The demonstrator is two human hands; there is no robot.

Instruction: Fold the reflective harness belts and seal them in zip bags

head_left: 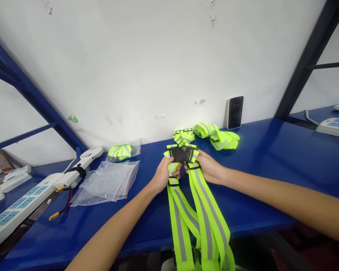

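Neon yellow reflective straps [206, 214] with grey stripes hang from my hands over the table's front edge. At their top sits a black buckle [180, 154], its halves joined or nearly so. My left hand [164, 173] closes on the strap at the buckle's left side, thumb on top. My right hand [205, 165] grips the strap at the buckle's right side, its fingers partly hidden behind the webbing. Just beyond the buckle lies a bundled strap [183, 136] with black sliders. A rolled strap [205, 130] and a loose yellow piece [224, 139] rest right of it.
On the blue table [260, 169], clear zip bags [110, 182] lie left, with a bagged yellow strap [120, 151] behind. A white fan [92, 153], battery cable [64, 203] and power strip [25, 205] line the left edge. A phone-like device [235, 113] leans on the wall.
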